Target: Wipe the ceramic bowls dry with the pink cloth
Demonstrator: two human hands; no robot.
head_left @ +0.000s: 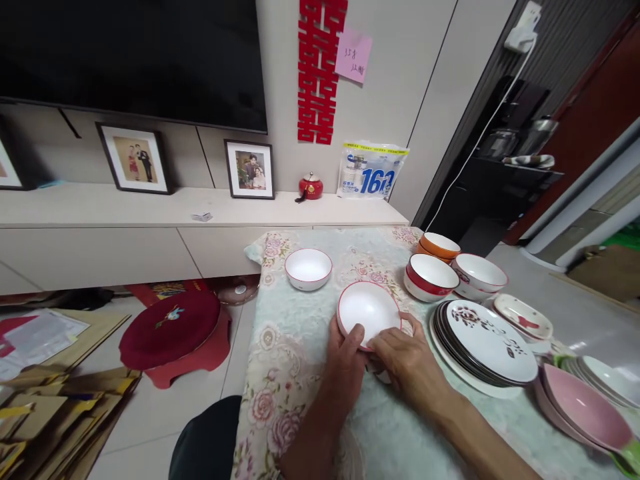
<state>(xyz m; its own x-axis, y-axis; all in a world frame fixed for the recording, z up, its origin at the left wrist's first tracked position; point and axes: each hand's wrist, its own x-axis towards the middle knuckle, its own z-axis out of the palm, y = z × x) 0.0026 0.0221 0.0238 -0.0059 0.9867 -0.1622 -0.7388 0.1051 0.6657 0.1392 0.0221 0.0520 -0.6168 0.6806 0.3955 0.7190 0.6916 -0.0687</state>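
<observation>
A white bowl with a thin red rim (pixel 367 310) is tilted between my two hands above the table. My left hand (pixel 349 350) grips its left and near side, with the thumb over the rim. My right hand (pixel 407 350) is closed on the near right edge, fingers bent over the rim. Another bit of white with a red edge shows by my right fingers; I cannot tell if it is a second bowl beneath. A similar white bowl (pixel 309 267) sits upright on the floral tablecloth (pixel 295 360), beyond my hands to the left.
Red-banded bowls (pixel 425 287), orange bowls (pixel 435 250) and a patterned bowl (pixel 481 275) stand at the table's right. Nearer are stacked plates (pixel 493 340), rectangular dishes (pixel 524 317) and pink bowls (pixel 583 407). A red stool (pixel 175 327) is left of the table.
</observation>
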